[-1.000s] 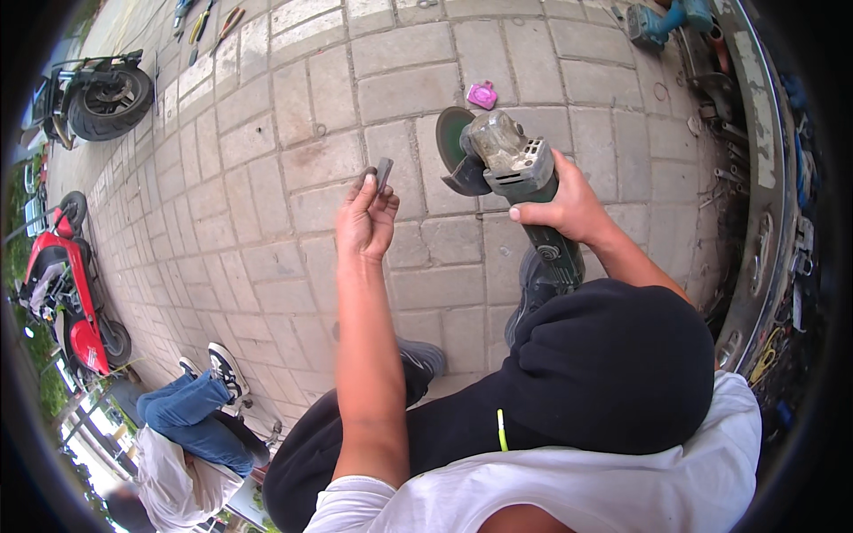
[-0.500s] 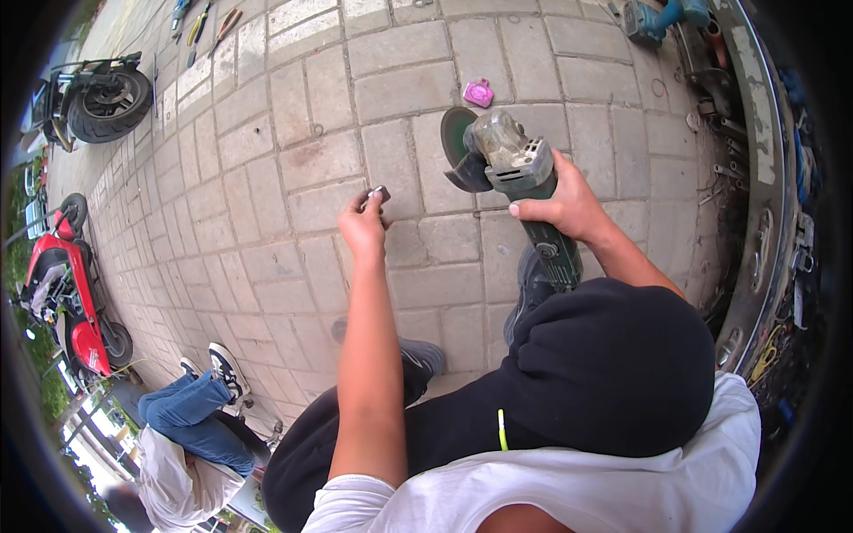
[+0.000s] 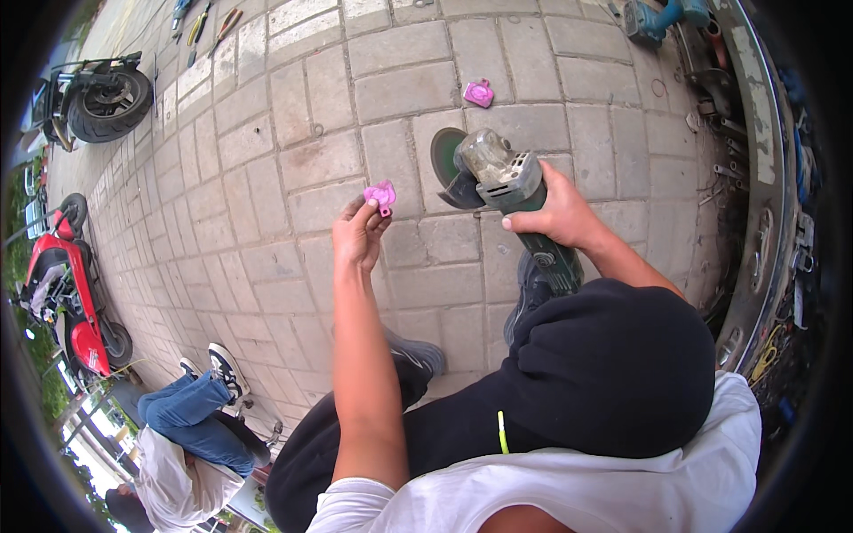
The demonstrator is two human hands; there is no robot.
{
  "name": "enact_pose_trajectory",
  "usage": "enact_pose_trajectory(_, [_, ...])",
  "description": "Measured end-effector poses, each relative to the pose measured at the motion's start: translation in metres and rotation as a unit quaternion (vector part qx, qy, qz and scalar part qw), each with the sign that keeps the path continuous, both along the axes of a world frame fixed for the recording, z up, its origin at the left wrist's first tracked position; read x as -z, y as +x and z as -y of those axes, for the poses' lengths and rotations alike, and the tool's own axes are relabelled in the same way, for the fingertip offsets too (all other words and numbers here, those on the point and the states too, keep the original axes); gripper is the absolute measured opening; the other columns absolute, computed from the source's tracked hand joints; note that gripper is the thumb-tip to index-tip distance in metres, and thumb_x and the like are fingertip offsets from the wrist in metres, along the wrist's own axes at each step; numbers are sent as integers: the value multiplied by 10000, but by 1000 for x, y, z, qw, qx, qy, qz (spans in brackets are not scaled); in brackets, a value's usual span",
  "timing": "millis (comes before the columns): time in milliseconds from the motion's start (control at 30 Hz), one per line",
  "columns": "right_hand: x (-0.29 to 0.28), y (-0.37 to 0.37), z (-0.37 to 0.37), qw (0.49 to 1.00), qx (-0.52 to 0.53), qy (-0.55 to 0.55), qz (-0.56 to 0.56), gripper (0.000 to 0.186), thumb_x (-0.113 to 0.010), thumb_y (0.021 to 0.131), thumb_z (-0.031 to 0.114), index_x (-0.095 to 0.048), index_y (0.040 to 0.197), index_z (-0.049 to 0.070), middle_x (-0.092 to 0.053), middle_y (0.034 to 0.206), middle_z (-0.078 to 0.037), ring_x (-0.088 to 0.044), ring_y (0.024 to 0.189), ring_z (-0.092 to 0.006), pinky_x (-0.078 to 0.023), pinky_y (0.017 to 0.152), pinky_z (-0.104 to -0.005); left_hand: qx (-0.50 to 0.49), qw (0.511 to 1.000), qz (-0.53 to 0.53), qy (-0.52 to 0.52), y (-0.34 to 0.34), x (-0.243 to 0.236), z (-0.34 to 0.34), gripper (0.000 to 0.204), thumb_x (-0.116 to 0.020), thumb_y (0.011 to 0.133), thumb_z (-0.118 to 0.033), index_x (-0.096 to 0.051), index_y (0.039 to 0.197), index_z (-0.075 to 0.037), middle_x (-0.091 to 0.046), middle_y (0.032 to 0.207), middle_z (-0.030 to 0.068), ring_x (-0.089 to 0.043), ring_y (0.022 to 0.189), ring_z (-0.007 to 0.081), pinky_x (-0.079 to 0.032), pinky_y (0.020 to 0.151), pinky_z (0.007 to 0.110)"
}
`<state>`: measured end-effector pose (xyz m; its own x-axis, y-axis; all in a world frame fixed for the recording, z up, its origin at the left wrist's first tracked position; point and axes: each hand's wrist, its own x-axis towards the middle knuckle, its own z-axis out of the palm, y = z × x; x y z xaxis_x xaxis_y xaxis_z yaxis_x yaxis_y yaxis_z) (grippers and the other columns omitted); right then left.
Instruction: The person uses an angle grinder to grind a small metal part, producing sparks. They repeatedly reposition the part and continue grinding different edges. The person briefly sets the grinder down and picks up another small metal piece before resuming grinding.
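Observation:
Pinched in my left hand is a small pink metal part with a lug on one side, its pink face upward. My right hand is wrapped round the green body of an angle grinder. The grinder's dusty grey head points away from me, and its green disc with a dark guard is on the left side, a short gap from the held part. A similar pink part lies on the paving beyond the grinder. Whether the disc spins I cannot tell.
Pliers and other hand tools lie at the far left. A detached-looking motorcycle wheel and a red scooter stand left. Someone in jeans sits lower left. A teal power tool and a metal-edged rack are on the right.
My left hand has turned the part over so its pink face shows. The grinder has shifted slightly left and toward me.

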<state>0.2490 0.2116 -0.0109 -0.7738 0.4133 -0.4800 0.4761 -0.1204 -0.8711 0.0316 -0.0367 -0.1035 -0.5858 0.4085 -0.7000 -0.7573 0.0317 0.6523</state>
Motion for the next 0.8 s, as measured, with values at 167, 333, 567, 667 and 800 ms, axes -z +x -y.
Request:
enact_pose_trajectory(167, [5,-3,8,997,-22,69,-16,815,-859,601,239,-488,1259,-65,-650,1117,-187,-624,1051,-258,-470,951,-354,-17,997,-46,53,8,-27,-21,245,-650,897,-66,-572,1110,25,-688,964,123,-689,831,207,-570,770,344])
enact_pose_trajectory(333, [-4,-12,11,987,-74,144,20,813,-839,595,277,-488,1241,-69,-648,1091,-243,-642,1028,-349,-496,893,-396,-20,996,-84,23,9,-43,-33,185,-653,887,-64,-586,1044,8,-691,899,120,-704,805,210,-581,749,349])
enact_pose_trajectory(567, [-2,-26,9,970,-117,209,28,808,-794,606,303,-466,1231,-94,-641,1019,-297,-640,964,-424,-507,831,-445,8,984,-172,-52,15,-46,-38,221,-719,845,-97,-635,1014,17,-692,875,91,-672,759,158,-542,705,287])
enact_pose_trajectory(667, [-4,-31,8,963,-123,239,13,783,-787,603,297,-476,1202,-102,-644,981,-305,-645,941,-425,-508,813,-452,33,974,-206,-84,16,-50,-39,241,-737,829,-104,-664,1018,26,-700,879,87,-666,773,150,-518,701,260])
enact_pose_trajectory(800, [-9,-40,5,960,-143,239,14,730,-783,602,293,-493,1152,-90,-650,907,-296,-647,887,-438,-513,787,-457,58,967,-230,-97,15,-53,-36,266,-746,818,-110,-683,1032,34,-709,887,89,-665,776,148,-505,710,254])
